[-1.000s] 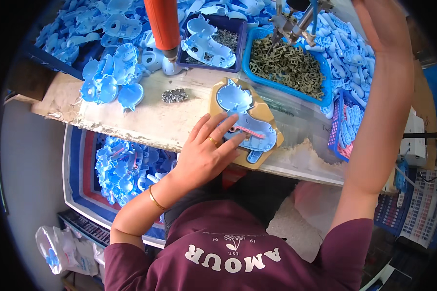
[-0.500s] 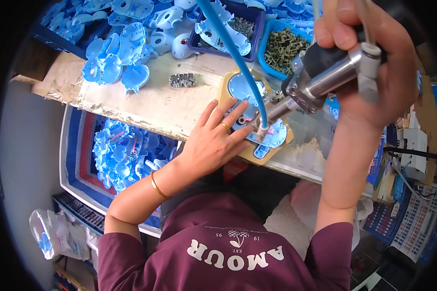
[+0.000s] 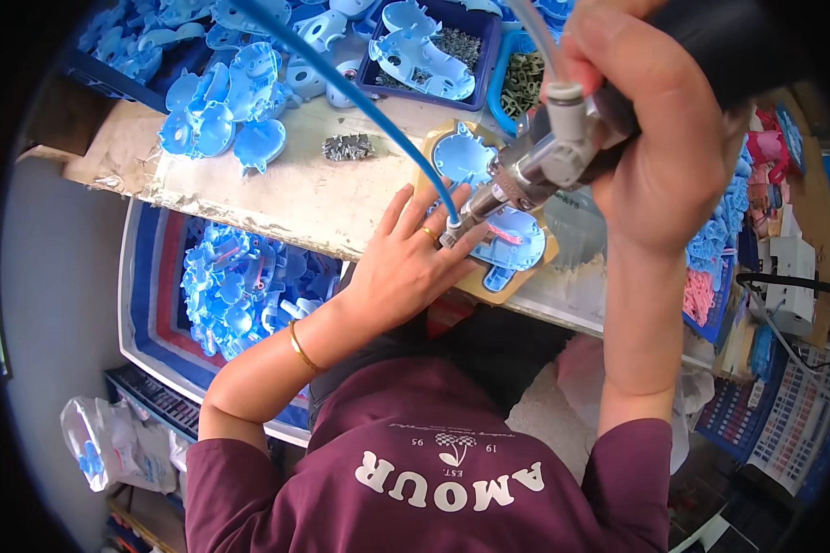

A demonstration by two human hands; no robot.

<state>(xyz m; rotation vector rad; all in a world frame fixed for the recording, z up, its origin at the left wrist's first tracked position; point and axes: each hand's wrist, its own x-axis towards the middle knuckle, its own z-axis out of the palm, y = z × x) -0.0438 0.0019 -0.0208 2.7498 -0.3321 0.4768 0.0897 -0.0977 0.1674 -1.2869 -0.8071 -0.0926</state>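
Observation:
My left hand (image 3: 398, 258) lies with fingers spread over a light-blue plastic shell (image 3: 526, 241), which sits in a tan fixture (image 3: 526, 280) at the table's front edge. My right hand (image 3: 664, 152) is wrapped round a metal air screwdriver (image 3: 516, 182), held tilted, its nose pointing down and left. That nose reaches the shell beside my left index finger; the exact contact point is hidden. A thin blue hose (image 3: 360, 97) runs down to the nose, and a clear hose joins a grey fitting (image 3: 565, 129) near my right hand.
Several blue shells (image 3: 214, 127) lie at the back left. Behind the fixture stand a navy bin (image 3: 426, 103) with small metal parts and a light-blue basket (image 3: 495, 103) with olive pieces. A dark screw-studded block (image 3: 347, 147) rests on the worktable (image 3: 277, 198). Below left, a striped-lined container (image 3: 163, 309) holds more shells.
My right hand and the air screwdriver have moved left, so the nose now sits farther left by my left fingers. The blue hose has swung left. My left hand has hardly moved.

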